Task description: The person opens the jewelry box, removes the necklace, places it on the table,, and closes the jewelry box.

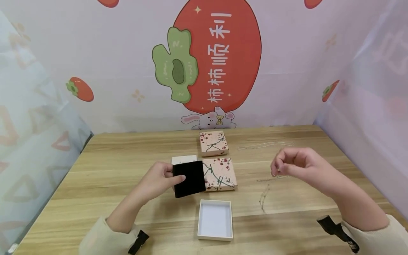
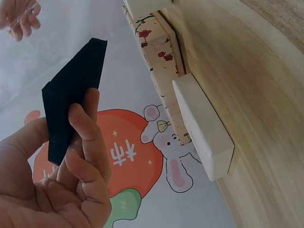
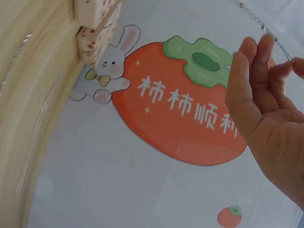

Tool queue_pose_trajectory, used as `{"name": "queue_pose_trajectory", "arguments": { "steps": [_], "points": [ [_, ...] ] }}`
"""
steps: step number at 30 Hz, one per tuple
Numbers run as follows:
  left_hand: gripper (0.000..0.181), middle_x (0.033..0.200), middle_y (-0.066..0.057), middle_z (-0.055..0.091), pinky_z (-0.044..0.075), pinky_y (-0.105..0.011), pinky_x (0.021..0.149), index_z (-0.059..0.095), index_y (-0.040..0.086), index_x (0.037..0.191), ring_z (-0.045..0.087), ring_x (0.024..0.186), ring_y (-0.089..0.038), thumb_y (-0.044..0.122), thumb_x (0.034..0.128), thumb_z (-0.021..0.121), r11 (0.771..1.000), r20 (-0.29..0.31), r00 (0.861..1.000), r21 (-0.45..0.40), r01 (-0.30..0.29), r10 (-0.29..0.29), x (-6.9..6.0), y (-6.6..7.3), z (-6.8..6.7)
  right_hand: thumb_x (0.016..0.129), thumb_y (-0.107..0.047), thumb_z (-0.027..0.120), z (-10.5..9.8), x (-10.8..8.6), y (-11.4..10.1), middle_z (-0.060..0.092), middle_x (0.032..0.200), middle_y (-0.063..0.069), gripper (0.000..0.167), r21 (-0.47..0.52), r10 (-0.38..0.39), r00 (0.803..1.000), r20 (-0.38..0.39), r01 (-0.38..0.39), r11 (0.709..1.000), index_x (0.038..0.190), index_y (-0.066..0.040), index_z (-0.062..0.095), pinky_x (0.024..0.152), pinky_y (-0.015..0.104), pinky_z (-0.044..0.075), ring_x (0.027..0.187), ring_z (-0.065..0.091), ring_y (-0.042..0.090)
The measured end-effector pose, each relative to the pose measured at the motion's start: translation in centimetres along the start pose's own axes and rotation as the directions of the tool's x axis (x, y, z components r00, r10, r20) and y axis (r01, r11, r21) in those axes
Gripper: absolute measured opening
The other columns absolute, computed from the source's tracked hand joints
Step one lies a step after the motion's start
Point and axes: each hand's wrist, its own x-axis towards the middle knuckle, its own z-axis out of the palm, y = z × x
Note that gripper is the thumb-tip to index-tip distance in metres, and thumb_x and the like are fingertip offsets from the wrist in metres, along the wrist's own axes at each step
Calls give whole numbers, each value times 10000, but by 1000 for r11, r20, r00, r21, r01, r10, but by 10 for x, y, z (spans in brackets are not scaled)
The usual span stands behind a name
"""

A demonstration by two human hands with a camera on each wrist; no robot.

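Observation:
My left hand (image 1: 159, 180) grips a flat black square pad (image 1: 190, 179), thumb on its face and fingers behind. In the left wrist view the black pad (image 2: 76, 95) appears tilted, nearly edge-on. Over the table's right side, my right hand (image 1: 296, 164) pinches a thin silver chain (image 3: 262, 23) between its fingertips, clearest in the right wrist view. Below that hand, another fine chain (image 1: 263, 199) shows against the wood; whether it hangs or lies there I cannot tell. An open, shallow white box (image 1: 215, 220) stands near the front, between the hands.
Two floral-patterned boxes (image 1: 220, 174) (image 1: 213, 143) sit mid-table, one behind the other. Partly hidden behind the black pad is a white box piece (image 1: 184, 159). A long thin chain (image 1: 266, 145) lies at the back right. A printed cloth (image 1: 287, 71) hangs behind the table.

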Motion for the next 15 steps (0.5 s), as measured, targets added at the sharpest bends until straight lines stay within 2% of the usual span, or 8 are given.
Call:
{"name": "queue_pose_trajectory", "arguments": {
  "steps": [2,4,6,8,11,15],
  "points": [
    [199,522,57,571,359,-272,618,699,11,954,390,591,-86,206,913,694,1000,14,1000,6,-3,3,-1,1,-1,1010,36,463,-3,-9,7,643,924,82,137,-10,-11,999,42,11,1000,922,-36,541,854,278,537,906,625,196],
    [211,560,33,627,395,-287,652,699,4,970,448,614,-74,208,917,693,1000,31,999,5,-12,12,-1,2,-1,1011,35,460,-7,-18,15,645,922,87,136,-26,9,998,54,-7,1000,930,-37,543,844,272,532,904,627,197],
    [224,628,-5,693,464,-329,729,702,-7,993,550,655,-60,205,920,688,1000,48,999,1,-23,23,-1,2,-1,1021,8,456,-12,-27,25,654,930,84,127,-48,63,997,50,-60,997,941,-33,545,826,267,531,906,639,195],
    [241,743,-61,755,498,-404,860,704,-25,1025,660,745,-85,193,926,680,999,70,997,-10,-39,39,-1,1,-1,1034,-28,449,-18,-36,35,661,939,72,127,-74,135,990,42,-132,989,950,-20,545,811,263,531,914,651,176],
    [257,839,-103,773,483,-485,958,696,-47,1057,718,781,-130,177,933,667,999,103,993,-19,-51,53,-2,0,0,1053,-83,432,-30,-50,51,655,943,56,167,-108,261,964,46,-255,961,965,12,537,790,257,532,929,651,147],
    [251,849,-94,774,475,-503,953,698,-33,1053,711,792,-129,184,930,672,999,112,992,-1,-53,52,-4,-1,0,1059,-132,431,-47,-68,69,640,935,17,212,-160,419,907,46,-407,899,983,30,544,761,263,531,905,634,91]
  ]
}}
